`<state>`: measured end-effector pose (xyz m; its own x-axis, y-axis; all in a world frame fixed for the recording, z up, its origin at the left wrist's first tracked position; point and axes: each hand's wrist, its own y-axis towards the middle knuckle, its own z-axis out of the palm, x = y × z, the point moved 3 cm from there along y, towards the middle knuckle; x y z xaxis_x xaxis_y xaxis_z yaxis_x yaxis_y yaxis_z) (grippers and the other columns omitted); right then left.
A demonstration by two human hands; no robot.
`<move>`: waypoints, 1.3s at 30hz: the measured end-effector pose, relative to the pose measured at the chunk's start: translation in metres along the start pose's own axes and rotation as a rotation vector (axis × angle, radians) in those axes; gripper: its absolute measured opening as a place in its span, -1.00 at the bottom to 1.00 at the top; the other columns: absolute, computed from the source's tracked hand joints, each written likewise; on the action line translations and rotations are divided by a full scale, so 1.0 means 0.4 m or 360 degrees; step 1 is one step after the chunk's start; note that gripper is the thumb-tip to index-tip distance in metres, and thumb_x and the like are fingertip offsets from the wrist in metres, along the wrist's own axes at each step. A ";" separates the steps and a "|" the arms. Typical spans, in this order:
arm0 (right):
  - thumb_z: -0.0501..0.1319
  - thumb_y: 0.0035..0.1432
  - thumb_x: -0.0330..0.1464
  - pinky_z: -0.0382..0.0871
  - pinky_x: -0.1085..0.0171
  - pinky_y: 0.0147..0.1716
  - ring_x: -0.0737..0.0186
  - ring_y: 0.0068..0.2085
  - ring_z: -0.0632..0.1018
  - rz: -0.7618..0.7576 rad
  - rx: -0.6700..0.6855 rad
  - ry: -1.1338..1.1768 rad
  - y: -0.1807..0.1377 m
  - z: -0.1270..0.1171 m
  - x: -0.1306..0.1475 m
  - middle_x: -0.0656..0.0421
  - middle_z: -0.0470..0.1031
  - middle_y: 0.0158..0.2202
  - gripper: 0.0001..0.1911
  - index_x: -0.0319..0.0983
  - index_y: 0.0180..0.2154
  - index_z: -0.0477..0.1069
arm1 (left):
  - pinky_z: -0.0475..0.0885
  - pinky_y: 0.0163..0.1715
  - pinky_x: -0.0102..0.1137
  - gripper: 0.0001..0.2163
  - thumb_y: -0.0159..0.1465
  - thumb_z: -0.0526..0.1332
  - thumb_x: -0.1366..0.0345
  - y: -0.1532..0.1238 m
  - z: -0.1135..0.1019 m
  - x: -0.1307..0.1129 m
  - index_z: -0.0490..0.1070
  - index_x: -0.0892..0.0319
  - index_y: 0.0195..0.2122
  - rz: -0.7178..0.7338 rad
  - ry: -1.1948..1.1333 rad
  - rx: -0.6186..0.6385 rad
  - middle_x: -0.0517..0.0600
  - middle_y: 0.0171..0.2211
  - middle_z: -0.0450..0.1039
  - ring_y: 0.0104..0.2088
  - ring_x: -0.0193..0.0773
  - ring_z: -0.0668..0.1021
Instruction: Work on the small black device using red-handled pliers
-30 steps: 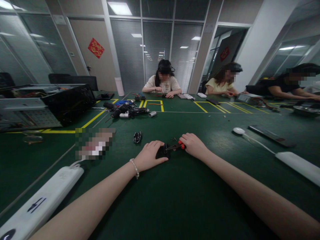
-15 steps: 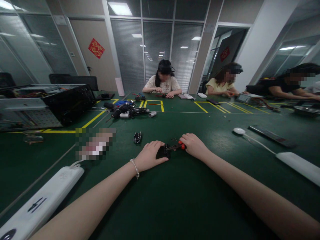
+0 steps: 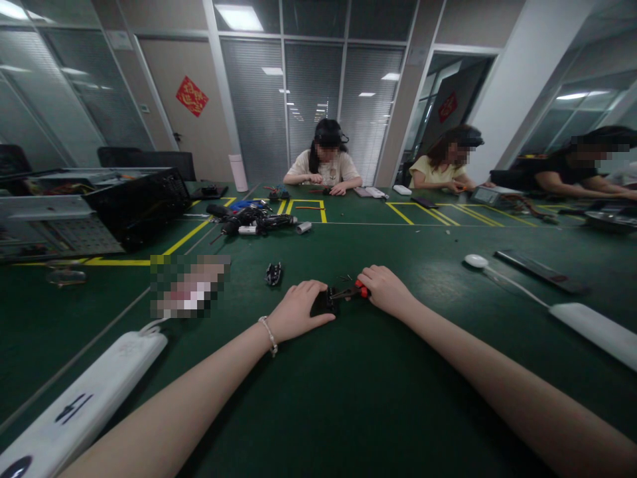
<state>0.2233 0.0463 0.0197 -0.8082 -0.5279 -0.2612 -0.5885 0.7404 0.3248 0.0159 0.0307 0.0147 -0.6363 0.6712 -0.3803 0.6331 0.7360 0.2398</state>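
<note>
My left hand [image 3: 297, 309] is closed around the left side of a small black part [image 3: 326, 303] on the green table, thumb along its near side. What kind of part it is I cannot make out. Red-handled pliers [image 3: 352, 291] are gripped in my right hand [image 3: 387, 289]. Their dark jaws point left and touch the part, or lie just over it. A few thin metal pieces [image 3: 345, 277] lie just beyond the pliers. Farther left, by itself, sits another small black and silver part [image 3: 273, 274].
An opened computer case [image 3: 139, 206] stands at the left. Tools and cables [image 3: 249, 218] are heaped beyond my hands. White power strips [image 3: 94, 392] lie at both sides, with a white mouse-shaped object [image 3: 476, 261] and a dark flat bar [image 3: 540, 271] at right. Several people sit across the table.
</note>
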 end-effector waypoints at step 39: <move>0.05 -0.09 -0.57 0.09 0.29 -0.34 0.22 -0.33 0.31 0.0022 -0.0010 -0.0085 -0.001 -0.002 0.001 0.10 0.38 -0.36 -0.78 -0.29 -0.34 0.34 | 0.25 -0.08 -0.20 -0.52 0.09 0.18 0.03 0.002 0.001 0.002 0.16 0.12 -0.02 -0.0039 -0.0104 -0.0054 0.05 -0.04 0.27 -0.05 -0.09 0.36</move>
<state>0.2232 0.0454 0.0201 -0.8139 -0.4945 -0.3050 -0.5777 0.7448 0.3341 0.0159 0.0317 0.0144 -0.6207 0.6466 -0.4434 0.6016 0.7555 0.2594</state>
